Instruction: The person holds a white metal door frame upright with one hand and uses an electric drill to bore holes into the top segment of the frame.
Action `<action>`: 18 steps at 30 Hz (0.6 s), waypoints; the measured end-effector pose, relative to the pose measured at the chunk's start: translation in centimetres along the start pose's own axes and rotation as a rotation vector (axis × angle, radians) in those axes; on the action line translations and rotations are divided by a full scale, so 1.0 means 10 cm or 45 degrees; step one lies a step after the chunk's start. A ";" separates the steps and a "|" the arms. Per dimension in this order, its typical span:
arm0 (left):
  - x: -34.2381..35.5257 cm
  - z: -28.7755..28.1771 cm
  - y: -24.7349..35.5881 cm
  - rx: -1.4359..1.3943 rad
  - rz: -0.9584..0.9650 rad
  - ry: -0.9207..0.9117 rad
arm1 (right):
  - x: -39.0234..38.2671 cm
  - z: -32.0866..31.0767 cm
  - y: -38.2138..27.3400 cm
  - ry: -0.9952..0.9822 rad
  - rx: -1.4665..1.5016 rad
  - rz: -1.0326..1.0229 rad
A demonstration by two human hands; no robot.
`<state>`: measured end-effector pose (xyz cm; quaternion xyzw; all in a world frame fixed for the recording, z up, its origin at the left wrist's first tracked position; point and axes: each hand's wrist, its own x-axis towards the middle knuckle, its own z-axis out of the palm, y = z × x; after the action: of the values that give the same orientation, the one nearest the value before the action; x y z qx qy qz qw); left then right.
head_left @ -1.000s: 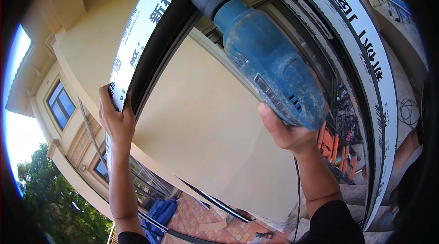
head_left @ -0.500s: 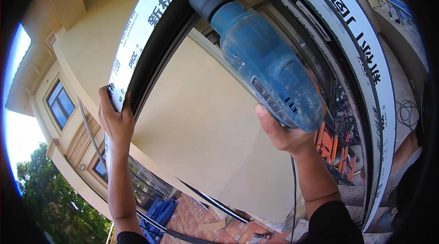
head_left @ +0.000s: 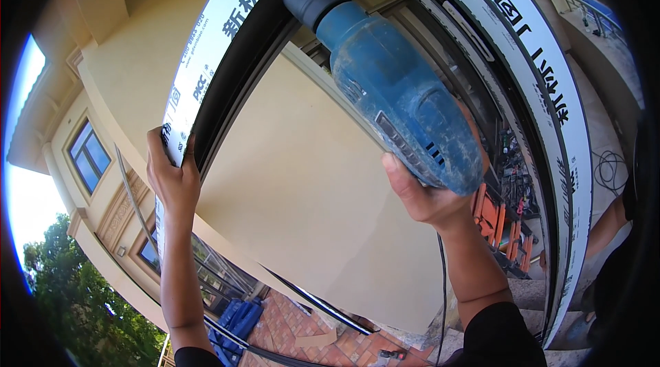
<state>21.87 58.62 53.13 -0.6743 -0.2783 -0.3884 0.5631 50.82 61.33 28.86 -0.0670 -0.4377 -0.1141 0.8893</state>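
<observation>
Head view: the blue power tool (head_left: 405,92) slants in front of the dark frame (head_left: 237,81), long axis from lower right to upper left, grey nose (head_left: 311,1) toward the frame's left bar, contact unclear. The grip of the right hand (head_left: 433,205) clasps its rear; the left hand (head_left: 175,174) pinches the frame's white edge (head_left: 196,68). Beyond, an orange box-like thing (head_left: 487,217) lies near dark items (head_left: 515,167) too indistinct to name.
</observation>
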 end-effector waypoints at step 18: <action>0.01 0.00 0.06 -0.024 -0.017 -0.010 | 0.05 -0.02 0.04 0.019 -0.014 -0.133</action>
<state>22.40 58.49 52.95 -0.6791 -0.2813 -0.3922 0.5530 51.40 61.63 29.06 -0.0481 -0.4332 -0.1631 0.8851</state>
